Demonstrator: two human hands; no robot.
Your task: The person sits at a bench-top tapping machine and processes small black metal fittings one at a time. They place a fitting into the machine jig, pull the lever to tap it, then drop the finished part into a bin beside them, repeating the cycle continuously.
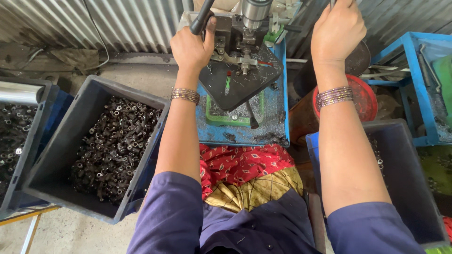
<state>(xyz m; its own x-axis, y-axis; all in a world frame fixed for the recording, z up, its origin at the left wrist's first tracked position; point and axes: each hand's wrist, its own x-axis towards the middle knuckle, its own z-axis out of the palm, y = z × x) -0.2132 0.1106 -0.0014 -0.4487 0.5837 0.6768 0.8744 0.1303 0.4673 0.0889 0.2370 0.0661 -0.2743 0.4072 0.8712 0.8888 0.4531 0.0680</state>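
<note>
1. Grey crate [56, 155] of dark metal fittings [115, 146] lies nearest, left of the left arm.
2. Left hand [192, 47] is clenched round the black lever [201, 19], which slants up and right.
3. Right hand [336, 30], farther right, grips a handle at the frame's top edge.

blue machine table [280, 123], red patterned cloth [245, 162]

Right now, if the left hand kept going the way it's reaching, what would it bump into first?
Probably the drill press's grey head, just past the black lever that the left hand grips. Depth is hard to judge.
</note>
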